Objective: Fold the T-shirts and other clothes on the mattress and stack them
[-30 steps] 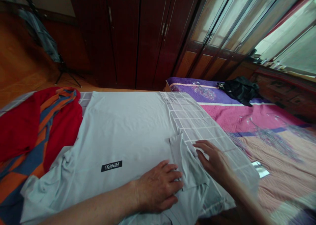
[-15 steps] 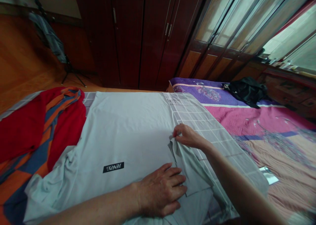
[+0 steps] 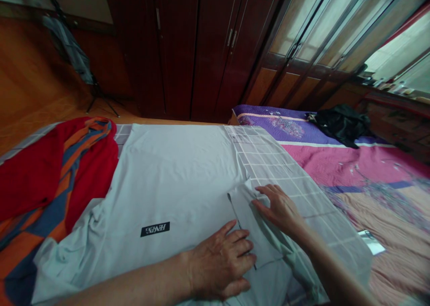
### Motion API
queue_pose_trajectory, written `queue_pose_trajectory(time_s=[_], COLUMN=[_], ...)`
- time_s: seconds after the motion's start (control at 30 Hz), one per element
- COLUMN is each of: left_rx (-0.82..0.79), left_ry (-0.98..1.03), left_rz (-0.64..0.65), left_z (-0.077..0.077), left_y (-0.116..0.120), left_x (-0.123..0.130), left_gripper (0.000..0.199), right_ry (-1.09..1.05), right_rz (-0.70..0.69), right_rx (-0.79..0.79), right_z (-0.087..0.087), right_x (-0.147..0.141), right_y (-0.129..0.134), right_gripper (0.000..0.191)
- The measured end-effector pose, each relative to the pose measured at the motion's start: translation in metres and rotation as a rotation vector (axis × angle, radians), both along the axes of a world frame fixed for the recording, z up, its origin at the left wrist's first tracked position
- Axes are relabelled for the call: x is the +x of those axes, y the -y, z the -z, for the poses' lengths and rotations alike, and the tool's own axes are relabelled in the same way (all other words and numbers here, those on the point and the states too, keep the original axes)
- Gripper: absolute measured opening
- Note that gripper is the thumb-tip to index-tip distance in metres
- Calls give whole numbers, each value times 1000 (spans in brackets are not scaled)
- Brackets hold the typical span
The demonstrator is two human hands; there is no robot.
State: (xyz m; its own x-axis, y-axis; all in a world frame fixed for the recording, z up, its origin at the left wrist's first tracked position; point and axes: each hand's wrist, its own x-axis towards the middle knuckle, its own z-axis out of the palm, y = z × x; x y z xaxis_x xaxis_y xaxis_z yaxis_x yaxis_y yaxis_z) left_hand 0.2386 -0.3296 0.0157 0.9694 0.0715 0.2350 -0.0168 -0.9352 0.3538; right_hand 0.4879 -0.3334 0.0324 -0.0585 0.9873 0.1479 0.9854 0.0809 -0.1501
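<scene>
A pale grey T-shirt with a small black printed label lies spread out before me. Its right-hand sleeve is folded inward over the body, with the hem edge showing. My left hand rests flat on the shirt beside that hem, fingers spread. Over the outer edge of the folded sleeve is my right hand, its thumb and fingers apart and the fingertips at the cloth. The left-hand sleeve lies crumpled.
Under the shirt is a grey checked cloth. A red garment with orange and blue panels lies at the left. On the right, a bed with a patterned cover holds a black garment. Dark wardrobes stand behind.
My right hand has let go of the sleeve's upper edge, opened, and moved right and slightly nearer. The folded sleeve now lies flatter. My left hand stays almost in place.
</scene>
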Motion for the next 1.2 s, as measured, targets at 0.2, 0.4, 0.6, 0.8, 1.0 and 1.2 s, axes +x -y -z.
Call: queue_pose_trajectory(time_s=[0.2,0.4,0.6,0.8,1.0,1.2], left_rx=[6,25,10,23,25,124], left_ry=[20,-11,4,-8,19,46], left_rz=[-24,10,4,3,25,11], left_z=[-4,-2,-3,0,0,3], left_y=[0,1,0,1,-1,-2], left_x=[0,1,2,2,1,1], left_gripper=[45,28,44,45,43,42], right_ry=[-16,-25,-192,73,207,164], right_rz=[268,321,285,292,325,-233], right_rx=[-275,-456,-176,-179,-45,187], right_z=[1,-7,-8,-1,-3,22], right_x=[10,17,9,-18,-11,-21], right_y=[60,83,57,15,20,15], right_gripper=[31,27,32,31,26,52])
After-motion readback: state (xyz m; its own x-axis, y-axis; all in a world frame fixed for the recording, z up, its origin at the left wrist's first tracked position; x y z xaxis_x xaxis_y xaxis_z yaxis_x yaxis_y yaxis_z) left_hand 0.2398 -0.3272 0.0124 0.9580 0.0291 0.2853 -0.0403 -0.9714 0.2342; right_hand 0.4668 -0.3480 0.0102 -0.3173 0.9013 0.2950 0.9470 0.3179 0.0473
